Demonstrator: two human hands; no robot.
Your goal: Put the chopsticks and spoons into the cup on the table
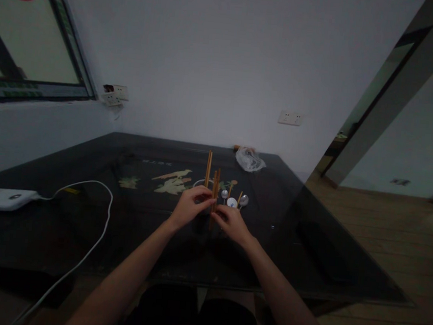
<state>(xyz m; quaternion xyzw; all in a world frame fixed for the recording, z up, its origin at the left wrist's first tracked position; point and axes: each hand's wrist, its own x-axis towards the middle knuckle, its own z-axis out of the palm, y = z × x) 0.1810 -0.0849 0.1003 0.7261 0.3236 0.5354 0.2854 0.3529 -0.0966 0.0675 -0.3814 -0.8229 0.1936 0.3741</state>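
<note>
Upright between my two hands stand several wooden chopsticks [216, 185]. My left hand [190, 205] pinches them from the left, higher up. Lower on the right side, the fingers of my right hand [234, 223] close on the same chopsticks. More chopsticks [209, 166] rise behind my left hand, by a pale curved rim [198, 182] that the hand mostly covers. Just beyond my right hand are a metal spoon [244, 200], a second spoon [224, 194] and a small white round piece [231, 202] with a blue mark.
The dark glossy table [137, 246] carries a crumpled clear plastic bag [249, 159] near the wall. At the left lies a white device [3, 199], its white cable [110, 209] looping over the front edge. A dark flat object [322, 250] lies on the right.
</note>
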